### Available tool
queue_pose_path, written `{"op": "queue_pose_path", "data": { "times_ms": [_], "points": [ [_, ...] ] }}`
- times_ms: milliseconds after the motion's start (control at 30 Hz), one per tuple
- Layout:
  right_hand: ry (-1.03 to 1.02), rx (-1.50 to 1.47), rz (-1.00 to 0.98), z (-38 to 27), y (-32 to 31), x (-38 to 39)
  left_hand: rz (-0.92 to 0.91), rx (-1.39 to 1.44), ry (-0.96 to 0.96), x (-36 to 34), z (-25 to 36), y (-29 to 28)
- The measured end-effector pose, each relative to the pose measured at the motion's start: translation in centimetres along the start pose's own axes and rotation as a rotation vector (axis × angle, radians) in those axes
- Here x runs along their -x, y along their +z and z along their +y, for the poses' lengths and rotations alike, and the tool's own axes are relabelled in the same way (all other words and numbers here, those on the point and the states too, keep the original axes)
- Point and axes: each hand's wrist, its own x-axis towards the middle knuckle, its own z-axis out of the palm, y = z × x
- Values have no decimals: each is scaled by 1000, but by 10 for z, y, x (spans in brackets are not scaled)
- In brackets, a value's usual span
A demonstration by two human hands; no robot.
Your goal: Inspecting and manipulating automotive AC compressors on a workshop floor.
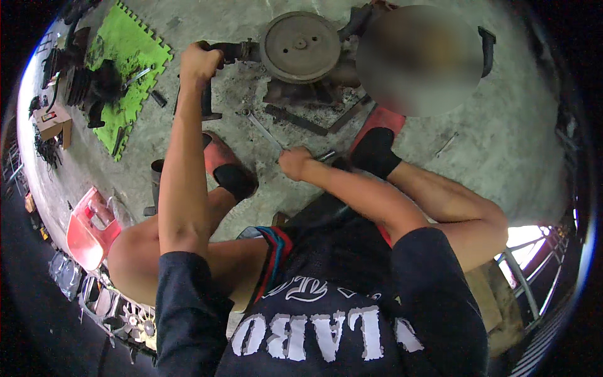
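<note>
My left hand [201,61] is closed around the end of a dark pipe [232,52] that sticks out from the left side of a greasy engine part. On top of that part is a round grey pulley [300,47] with holes near its hub. Nearer to me, my right hand [296,163] grips a long metal wrench [264,130]. Its ring end rests at or just above the floor, apart from the engine part, and the other end shows past my wrist. Dark metal bars [295,119] lie in front of the engine part. A dark flanged piece [209,103] is below my left hand.
A green foam mat [129,44] with greasy parts and a wrench [137,77] lies at the left. A red plastic chair [93,229] and a cardboard box [53,121] are on that side too. My feet in red shoes [380,124] flank the work. A blurred round patch hides the upper right.
</note>
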Motion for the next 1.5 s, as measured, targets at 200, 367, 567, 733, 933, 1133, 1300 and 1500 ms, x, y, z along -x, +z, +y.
{"op": "queue_pose_path", "data": {
  "times_ms": [200,367,567,733,933,1133,1300,1500],
  "points": [
    [46,-592,252,33,-39,67,47,-31,62,-6,-17,1],
    [245,-433,390,92,-54,127,-4,-25,21,-23,-28,5],
    [605,-254,602,131,-79,130,62,-94,35,-29,-25,10],
    [451,-28,453,116,-116,86,-7,-87,3,2,-13,-19],
    [240,165,630,236,-64,79,158,71,14,22,30,0],
    [393,157,125,189,-108,68,185,106,-53,24,1,3],
    [357,203,263,197,-95,57,181,59,-38,8,-5,13],
    [166,166,269,219,-99,77,178,85,-51,9,1,12]
  ]
}}
